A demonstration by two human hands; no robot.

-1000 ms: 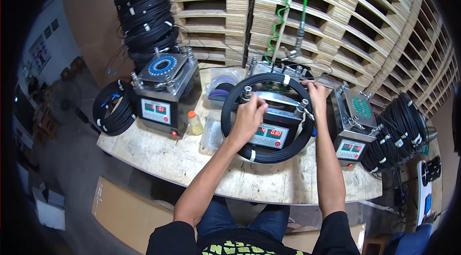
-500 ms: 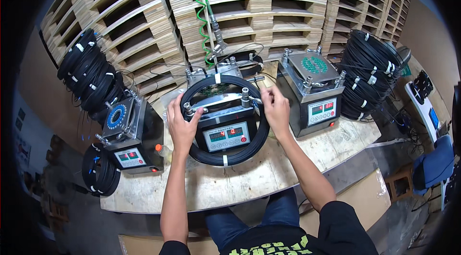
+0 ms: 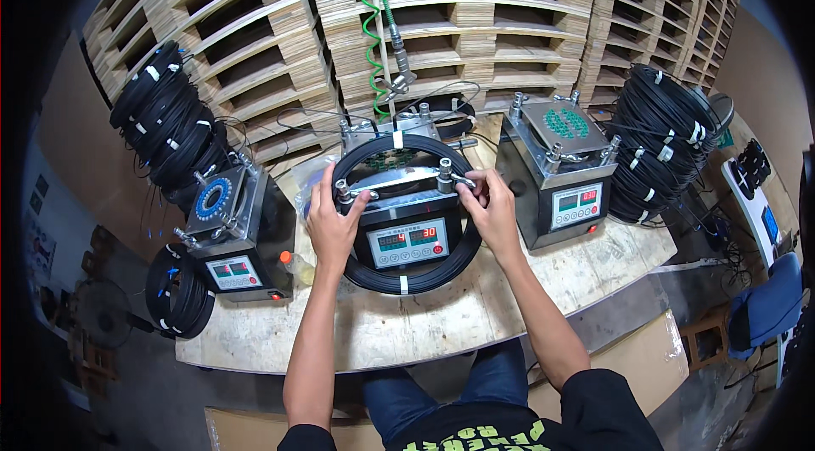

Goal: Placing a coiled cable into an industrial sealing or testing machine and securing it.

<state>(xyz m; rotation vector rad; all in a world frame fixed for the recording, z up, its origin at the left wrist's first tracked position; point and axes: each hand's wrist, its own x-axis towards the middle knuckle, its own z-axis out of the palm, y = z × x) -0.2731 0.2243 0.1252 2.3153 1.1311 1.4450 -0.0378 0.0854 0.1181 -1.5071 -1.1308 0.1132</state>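
Observation:
A black cable coil [image 3: 437, 278], bound with white tape, rings the front of the middle metal machine [image 3: 407, 218]. Inside the ring, two upright metal clamp posts with small levers rise from the machine's top. My left hand [image 3: 332, 226] is wrapped round the coil's left side, fingers outside, thumb inside against the left clamp lever [image 3: 365, 196]. Thumb and fingers of my right hand [image 3: 492, 212] pinch the right clamp lever [image 3: 463, 182] at the coil's right edge. The machine's panel [image 3: 407, 244] shows lit red digits. My left fingertips are partly hidden.
Similar machines stand left [image 3: 222, 230] and right [image 3: 556, 184], with blue and green ringed plates. Stacks of black coils [image 3: 170, 141] flank them. An orange-capped bottle [image 3: 297, 266] stands by my left forearm. A green coiled hose [image 3: 372, 27] hangs before wooden pallets [image 3: 518, 5].
My right hand has lowered slightly and closed on the right clamp lever. My left hand stays at the coil's left side. The middle panel's red digits have changed. The whole view has shifted a little.

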